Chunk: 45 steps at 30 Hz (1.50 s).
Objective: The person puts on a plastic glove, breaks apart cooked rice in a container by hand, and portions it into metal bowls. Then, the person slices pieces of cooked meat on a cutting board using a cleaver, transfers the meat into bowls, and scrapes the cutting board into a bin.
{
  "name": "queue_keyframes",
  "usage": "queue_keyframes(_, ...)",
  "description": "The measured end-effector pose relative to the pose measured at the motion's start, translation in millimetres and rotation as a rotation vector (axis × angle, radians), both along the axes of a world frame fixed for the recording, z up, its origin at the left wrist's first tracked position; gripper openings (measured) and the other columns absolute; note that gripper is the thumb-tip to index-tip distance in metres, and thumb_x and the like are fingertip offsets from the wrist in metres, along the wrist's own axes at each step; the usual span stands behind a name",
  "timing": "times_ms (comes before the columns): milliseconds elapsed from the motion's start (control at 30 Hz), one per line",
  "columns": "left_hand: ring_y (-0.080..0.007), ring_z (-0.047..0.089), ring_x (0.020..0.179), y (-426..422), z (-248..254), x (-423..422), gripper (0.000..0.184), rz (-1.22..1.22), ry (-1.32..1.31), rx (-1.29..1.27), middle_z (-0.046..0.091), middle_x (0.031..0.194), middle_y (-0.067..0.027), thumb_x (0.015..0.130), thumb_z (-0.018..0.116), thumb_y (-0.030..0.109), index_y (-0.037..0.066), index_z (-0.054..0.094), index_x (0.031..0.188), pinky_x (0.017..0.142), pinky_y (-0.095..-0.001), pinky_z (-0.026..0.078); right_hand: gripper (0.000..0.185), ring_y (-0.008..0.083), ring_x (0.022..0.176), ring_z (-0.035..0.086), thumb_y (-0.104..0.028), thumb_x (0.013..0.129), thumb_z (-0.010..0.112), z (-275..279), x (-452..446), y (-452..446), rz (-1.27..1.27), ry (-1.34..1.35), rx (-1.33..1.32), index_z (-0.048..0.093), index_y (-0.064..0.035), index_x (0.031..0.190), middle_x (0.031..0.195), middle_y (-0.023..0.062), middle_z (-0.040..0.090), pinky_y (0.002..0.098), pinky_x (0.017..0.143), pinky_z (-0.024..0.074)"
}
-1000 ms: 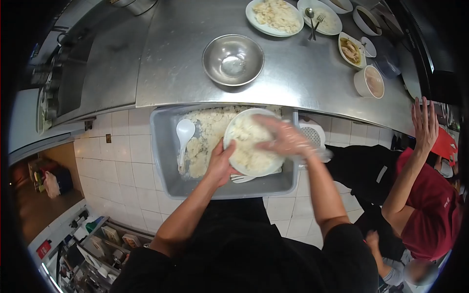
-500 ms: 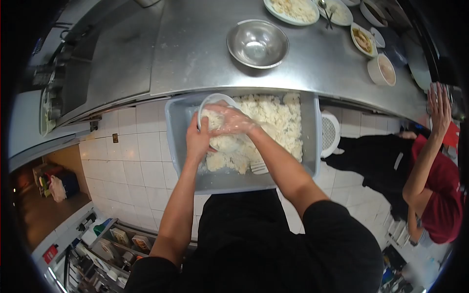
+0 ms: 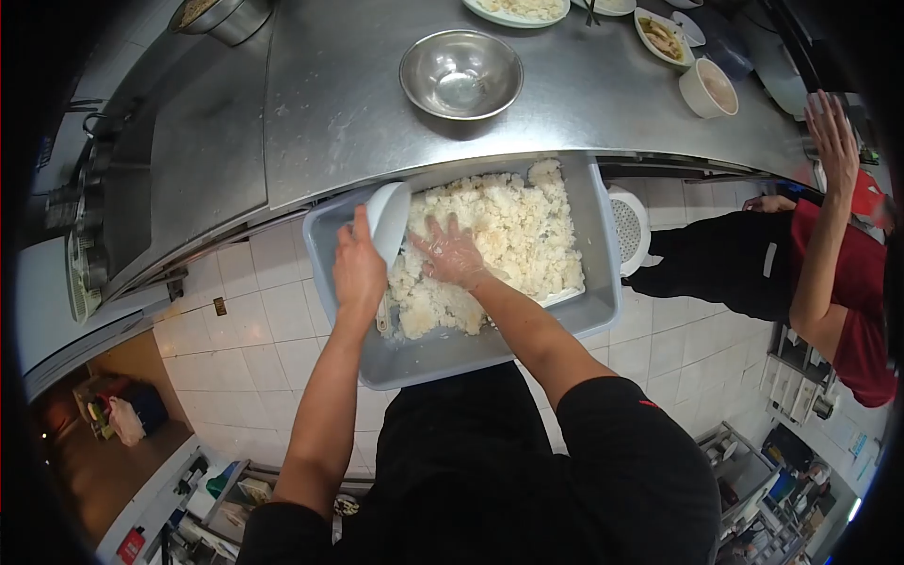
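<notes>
White rice (image 3: 513,231) covers much of the floor of a grey tub (image 3: 405,365). At the tub's left side my left hand (image 3: 360,268) grips a white bowl (image 3: 388,221), which is tipped on its side with its opening turned toward the rice. My right hand (image 3: 452,256), in a clear plastic glove, lies on the rice just right of the bowl, fingers spread and holding nothing. Part of a white utensil (image 3: 381,315) shows at the rice's left edge, below the bowl.
On the steel counter (image 3: 339,104) stand a metal bowl (image 3: 461,75), a white tub (image 3: 709,88) and several dishes of food. A perforated white stool (image 3: 628,231) is right of the grey tub. A co-worker in a red shirt (image 3: 852,311) stands at the right, one hand raised.
The white bowl has gone from holding rice over the tub to being tipped at its left side. More rice lies in the tub, and my right hand has left the bowl for the rice.
</notes>
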<state>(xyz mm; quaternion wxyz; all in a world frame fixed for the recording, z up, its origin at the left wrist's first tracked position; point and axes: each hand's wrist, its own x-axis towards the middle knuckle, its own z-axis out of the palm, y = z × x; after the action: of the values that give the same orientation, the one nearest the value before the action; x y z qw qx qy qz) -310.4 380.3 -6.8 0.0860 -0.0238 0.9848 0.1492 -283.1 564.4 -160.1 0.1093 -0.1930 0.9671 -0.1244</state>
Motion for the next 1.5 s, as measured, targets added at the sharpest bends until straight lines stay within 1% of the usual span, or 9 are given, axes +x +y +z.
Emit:
queue_keyframes(233,-0.0323,0.07,0.122,-52.6,70.1,26.0,0.047,0.179,-0.046,0.72,0.07,0.137,-0.0244,0.106,0.055,0.003,-0.002,0.054,0.152,0.106,-0.0417,0.054,0.08,0.0574,0.149,0.037,-0.036,0.103,0.069,-11.8,13.3,-14.1,0.036,-0.24,0.234,0.031,-0.0224,0.172,0.175,0.025,0.023,0.0598,0.102,0.0557)
queue_keyframes(533,-0.0281,0.062,0.133,228.7,73.7,-81.2,0.057,0.216,-0.479,1.622,0.063,0.145,-0.0208,0.112,0.056,0.019,-0.003,0.038,0.162,0.11,-0.0471,0.052,0.068,0.0479,0.147,0.045,-0.032,0.104,0.071,-5.9,-41.7,12.0,-0.067,-0.397,-0.122,0.044,-0.0134,0.164,0.166,0.0246,0.04,0.0525,0.11,0.052)
queue_keyframes(633,-0.0337,0.077,0.092,329.9,52.1,-135.8,0.05,0.237,-0.421,1.553,0.065,0.132,-0.0209,0.114,0.046,0.021,0.004,0.036,0.159,0.051,-0.0412,0.066,0.065,0.0459,0.146,0.047,-0.03,0.104,0.071,-1.2,-39.6,12.5,-0.022,-0.406,-0.253,0.047,-0.0118,0.161,0.164,0.0247,0.044,0.0513,0.113,0.0503)
queue_keyframes(767,-0.0403,0.076,0.103,394.0,37.8,-176.4,0.047,0.31,-0.348,1.461,0.06,0.135,-0.0263,0.115,0.052,0.033,0.004,0.041,0.149,0.06,-0.0527,0.071,0.06,0.0433,0.145,0.05,-0.027,0.104,0.072,2.9,-32.3,30.0,0.005,-0.406,-0.368,0.051,-0.0097,0.158,0.16,0.0247,0.05,0.0496,0.116,0.0482)
queue_keyframes(933,-0.0375,0.078,0.06,346.3,48.1,-214.7,0.068,-0.113,-0.58,1.013,0.073,0.1,-0.03,0.107,0.069,0.046,-0.021,0.06,0.107,0.049,-0.0395,0.062,0.055,0.0401,0.144,0.054,-0.023,0.104,0.073,19.7,-36.8,64.6,-0.07,-0.397,-0.472,0.057,-0.007,0.153,0.156,0.0247,0.057,0.0475,0.12,0.0454)
queue_keyframes(1033,-0.0372,0.08,0.075,266.8,93.9,-214.9,0.048,-0.515,0.297,0.599,0.074,0.111,-0.0289,0.099,0.078,0.033,-0.011,0.066,0.118,0.06,-0.0397,0.065,0.047,0.0423,0.133,0.061,-0.021,0.101,0.075,16.5,-48.2,71.8,-0.219,-0.348,-0.552,0.064,-0.0046,0.143,0.143,0.027,0.064,0.0487,0.115,0.0497)
queue_keyframes(1167,-0.0435,0.052,0.132,153.5,111.9,-228.9,0.049,-0.062,0.589,-0.019,0.054,0.142,-0.0278,0.093,0.076,0.013,0.001,0.059,0.138,0.109,-0.0545,0.044,0.051,0.042,0.108,0.073,-0.04,0.093,0.083,41.2,-71.3,59.5,-0.349,-0.368,-0.47,0.074,-0.0059,0.129,0.118,0.0229,0.077,0.0478,0.101,0.0585)
queue_keyframes(1333,-0.0382,0.079,0.105,71.0,35.4,-269.9,0.051,0.157,0.123,0.317,0.078,0.116,-0.0266,0.089,0.076,0.02,-0.005,0.067,0.132,0.09,-0.0507,0.063,0.068,0.0406,0.104,0.076,-0.054,0.082,0.091,19.2,-112.7,7.1,-0.087,-0.229,-0.32,0.076,-0.0024,0.124,0.104,0.0266,0.077,0.0472,0.097,0.058)
queue_keyframes(1500,-0.0354,0.08,0.095,21.4,51.6,-212.6,0.039,0.237,0.002,0.929,0.076,0.111,-0.0223,0.088,0.071,0.015,-0.005,0.064,0.12,0.08,-0.0437,0.063,0.091,0.0421,0.134,0.065,-0.067,0.076,0.085,20.8,-128.6,-67.7,0.088,-0.511,0.186,0.067,-0.01,0.145,0.144,0.0187,0.069,0.0574,0.114,0.05)
